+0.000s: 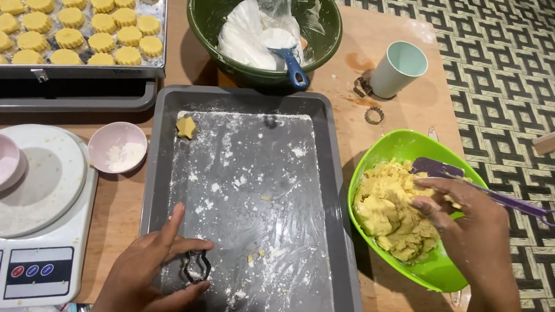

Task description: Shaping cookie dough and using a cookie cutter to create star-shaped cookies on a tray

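From the head camera, the right hand reaches into the lime-green bowl at the right edge of the wooden board. Its fingers are curled into the yellow dough, taking a portion. The dough looks soft and crumbly, light, probably a little greasy, so it is better scooped from below with bent fingers than pinched. A purple spatula rests across the bowl's rim, just behind the hand.

The left hand lies on the near left corner of the grey baking tray. Thumb and forefinger close around a small metal cookie cutter; the cutter seems to stand on the floured tray bottom, though I cannot tell this surely. It is stiff and thin, held best by its sides.

One small star-shaped dough piece sits near the tray's far left corner. A tray of shaped cookies is at the far left of the board, a kitchen scale at the near left.
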